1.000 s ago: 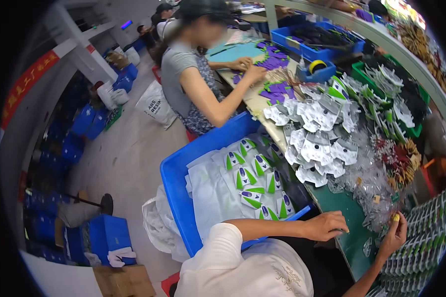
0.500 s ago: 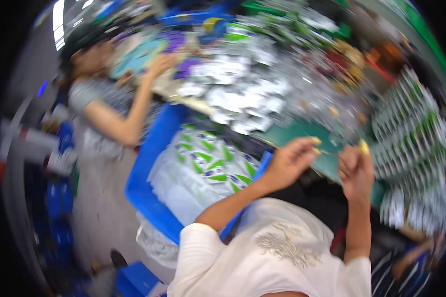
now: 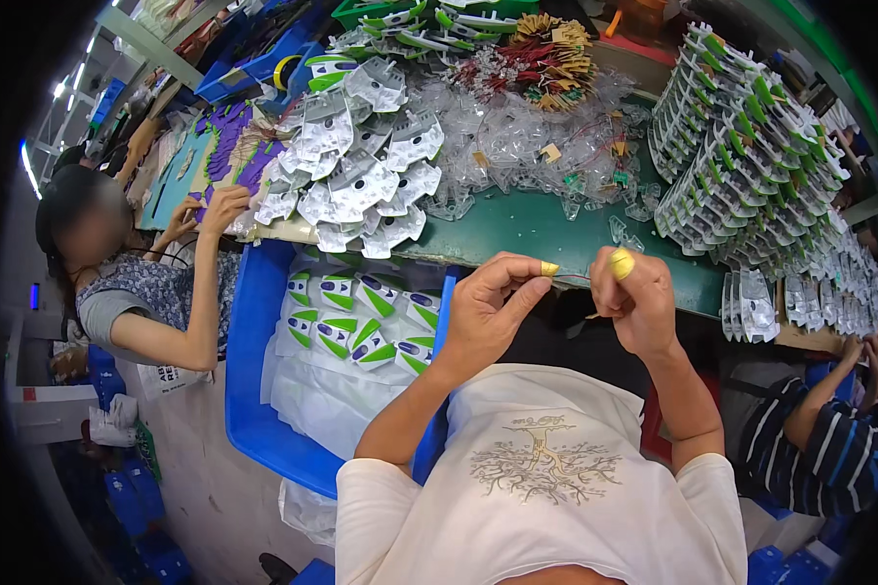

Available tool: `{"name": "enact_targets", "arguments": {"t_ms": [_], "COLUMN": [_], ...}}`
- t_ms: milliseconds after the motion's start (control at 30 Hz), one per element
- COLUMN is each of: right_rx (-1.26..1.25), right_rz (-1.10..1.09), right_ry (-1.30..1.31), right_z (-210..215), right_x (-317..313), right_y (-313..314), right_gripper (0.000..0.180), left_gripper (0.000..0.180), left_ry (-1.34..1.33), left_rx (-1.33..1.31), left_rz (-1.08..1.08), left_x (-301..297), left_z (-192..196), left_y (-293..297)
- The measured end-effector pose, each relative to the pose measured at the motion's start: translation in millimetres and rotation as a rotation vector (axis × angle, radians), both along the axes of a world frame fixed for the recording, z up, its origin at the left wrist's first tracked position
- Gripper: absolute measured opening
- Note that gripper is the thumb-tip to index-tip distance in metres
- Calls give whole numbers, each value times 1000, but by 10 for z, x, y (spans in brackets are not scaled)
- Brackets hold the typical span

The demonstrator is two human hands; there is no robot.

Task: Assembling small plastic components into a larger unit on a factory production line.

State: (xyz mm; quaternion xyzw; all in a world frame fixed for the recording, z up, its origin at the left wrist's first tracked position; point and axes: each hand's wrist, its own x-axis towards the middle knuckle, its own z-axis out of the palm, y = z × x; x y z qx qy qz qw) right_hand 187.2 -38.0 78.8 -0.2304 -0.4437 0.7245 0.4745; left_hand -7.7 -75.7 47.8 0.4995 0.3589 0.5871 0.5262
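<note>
A thin wire [image 3: 572, 282] spans the gap between the hands beside the worktop [image 3: 517, 237], the left hand [image 3: 488, 307] pinching it, the right hand [image 3: 642, 304] curled closed around it.

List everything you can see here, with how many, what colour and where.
Thin wire: apparently one, reddish, between the hands
Table: one, green top, ahead
Bin: one, blue, below the table edge, left
Shells: at least eight, white and green, in the bin
Silver pieces: many, silver-grey, heaped above the bin
Clear pieces: many, transparent, mid-table
Wire bundles: several, red and tan, behind the clear pieces
Stacked parts: many, silver and green, right
Purple pieces: many, purple, upper left
Tape roll: one, yellow, upper left
Co-worker: one, grey sleeve, left
Finger covers: two, yellow, one on each hand
Left hand: one, bare-skinned, centre
Right hand: one, bare-skinned, right of centre
</note>
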Motion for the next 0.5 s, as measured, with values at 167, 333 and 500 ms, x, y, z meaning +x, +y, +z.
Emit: {"name": "enact_targets", "arguments": {"t_ms": [167,333,500], "right_rx": [794,1088,968], "right_rz": [-388,-339,-386], "right_ry": [-712,-887,-916], "right_z": [28,64,-116], "right_x": [-177,-136,-113], "right_y": [-24,86,233], "right_gripper": [26,29,19], "left_gripper": [19,17,17], "left_ry": [-3,-24,30], "left_rx": [-42,-105,-128], "left_rz": [41,87,149], "left_x": [8,42,136], "left_z": [17,18,-165], "left_y": [34,143,274]}}
